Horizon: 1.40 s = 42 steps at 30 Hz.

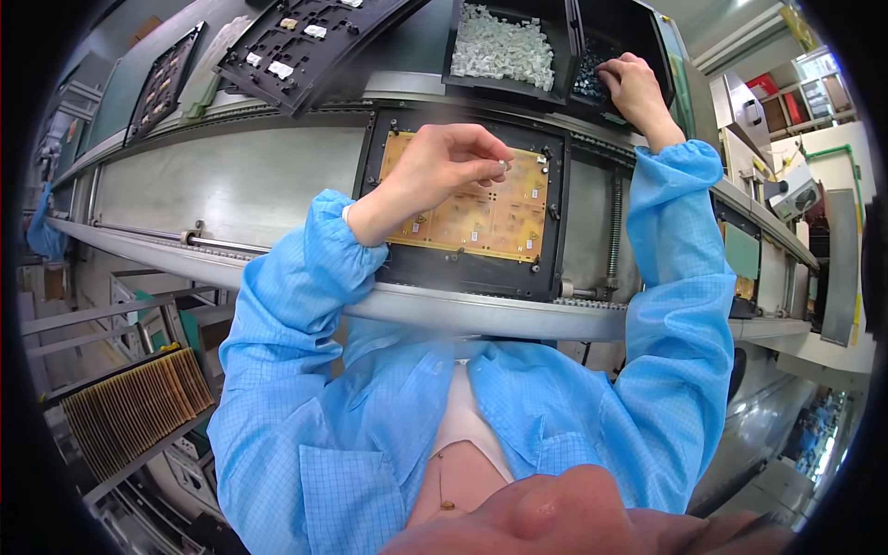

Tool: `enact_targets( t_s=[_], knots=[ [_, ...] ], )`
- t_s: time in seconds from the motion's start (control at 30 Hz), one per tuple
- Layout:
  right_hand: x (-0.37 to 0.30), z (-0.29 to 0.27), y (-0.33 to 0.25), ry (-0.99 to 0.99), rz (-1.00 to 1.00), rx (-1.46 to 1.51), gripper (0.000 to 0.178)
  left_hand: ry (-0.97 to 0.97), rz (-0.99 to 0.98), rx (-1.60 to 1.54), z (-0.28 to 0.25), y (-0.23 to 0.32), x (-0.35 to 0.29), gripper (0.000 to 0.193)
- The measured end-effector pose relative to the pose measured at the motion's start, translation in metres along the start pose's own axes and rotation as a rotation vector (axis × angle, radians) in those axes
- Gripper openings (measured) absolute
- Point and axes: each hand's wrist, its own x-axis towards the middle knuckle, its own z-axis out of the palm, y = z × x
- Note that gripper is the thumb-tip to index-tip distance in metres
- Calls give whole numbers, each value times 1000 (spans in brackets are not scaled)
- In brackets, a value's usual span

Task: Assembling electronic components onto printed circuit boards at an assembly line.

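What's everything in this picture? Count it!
panel: 1, yellow, in frame
frame: 1, black, on conveyor
conveyor: 1, silver-grey, across middle
bins: 2, black, top
pale parts: many, whitish, left bin
dark parts: many, bluish, right bin
trays: 2, black, upper left
slatted stack: 1, brown, lower left
green pipe: 1, green, right
shelf items: several, mixed, upper right
tiny part: 1, whitish, over panel
coat: 1, blue, worn
left hand: 1, bare, pinching tiny part
right hand: 1, bare, inside right bin

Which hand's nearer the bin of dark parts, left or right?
Right. The right hand reaches into the bin of dark parts; the left hand is farther away, over the yellow board panel.
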Motion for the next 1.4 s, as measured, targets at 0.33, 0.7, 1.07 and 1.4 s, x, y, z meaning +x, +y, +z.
enact_targets(
  t_s=[0.33,0.7,1.07,1.4],
  knots=[
    [-55,-46,-84,-6,295,957,18,-125,37,312,10,-23,14,16],
    [-148,-38,-107,70,491,1116,19,-249,399,983,57,-16,44,14],
    [-146,-44,-116,89,454,1047,18,-253,347,979,61,-16,43,13],
    [-142,-43,-119,61,453,1067,18,-240,435,1089,60,-28,45,12]
  ],
)
